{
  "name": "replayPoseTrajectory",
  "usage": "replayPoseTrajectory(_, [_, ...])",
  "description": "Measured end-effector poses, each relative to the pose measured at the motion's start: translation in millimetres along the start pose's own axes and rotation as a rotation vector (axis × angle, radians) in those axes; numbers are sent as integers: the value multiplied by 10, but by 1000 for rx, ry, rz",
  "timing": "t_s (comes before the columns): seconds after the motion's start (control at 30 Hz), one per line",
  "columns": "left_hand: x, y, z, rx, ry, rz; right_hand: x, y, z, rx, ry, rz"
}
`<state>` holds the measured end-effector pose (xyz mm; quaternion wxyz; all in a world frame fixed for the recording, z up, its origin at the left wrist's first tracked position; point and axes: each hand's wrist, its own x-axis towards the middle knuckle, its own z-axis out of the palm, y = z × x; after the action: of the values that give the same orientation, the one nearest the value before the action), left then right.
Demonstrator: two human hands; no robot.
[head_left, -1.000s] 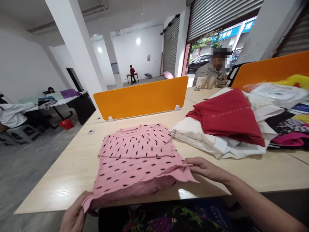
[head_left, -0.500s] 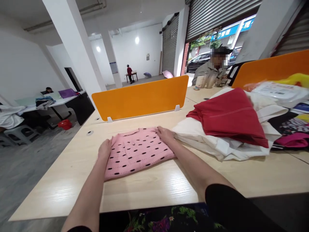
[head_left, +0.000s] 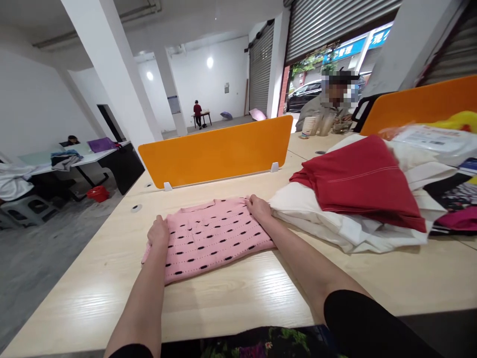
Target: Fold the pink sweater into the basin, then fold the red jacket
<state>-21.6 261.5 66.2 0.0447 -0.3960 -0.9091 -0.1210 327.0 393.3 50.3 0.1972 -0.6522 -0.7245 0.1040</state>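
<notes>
A pink knitted sweater [head_left: 212, 238] with black dashes lies folded in half on the light wooden table [head_left: 231, 293]. My left hand [head_left: 158, 232] rests on its left edge with the fingers curled around the fabric. My right hand [head_left: 258, 207] grips its far right corner, close to a pile of white cloth [head_left: 335, 223]. Both forearms stretch forward over the table.
A folded red garment [head_left: 357, 179] lies on top of the white pile, with more coloured clothes [head_left: 452, 199] to the right. Orange dividers [head_left: 216, 149] stand behind the sweater. A person [head_left: 328, 107] sits beyond them by some cups [head_left: 316, 125]. Other tables and people are far left.
A second ago I held the sweater's near hem at the table's front edge. I have folded that hem up over the top half, and both hands now sit at the far edge.
</notes>
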Motion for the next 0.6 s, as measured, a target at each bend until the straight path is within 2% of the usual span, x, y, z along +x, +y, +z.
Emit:
replayPoseTrajectory(0.1, [-118, 42, -32, 40, 149, 66, -3, 4, -33, 40, -9, 10])
replayPoseTrajectory(0.17, [-212, 71, -44, 56, 223, 212, 1, 27, -88, 102, -37, -14])
replayPoseTrajectory(0.23, [-304, 110, -24, 54, 173, 415, 6, 59, -168, 158, -86, -46])
replayPoseTrajectory(0.3, [-382, 158, 23, 63, 29, 528, -8, 82, -264, 183, -137, -66])
replayPoseTrajectory(0.4, [-447, 222, 101, 113, -96, 500, -129, 84, -393, 140, -178, -84])
replayPoseTrajectory(0.6, [-455, 249, 125, 123, -98, 478, -786, 97, -402, 11, -143, -58])
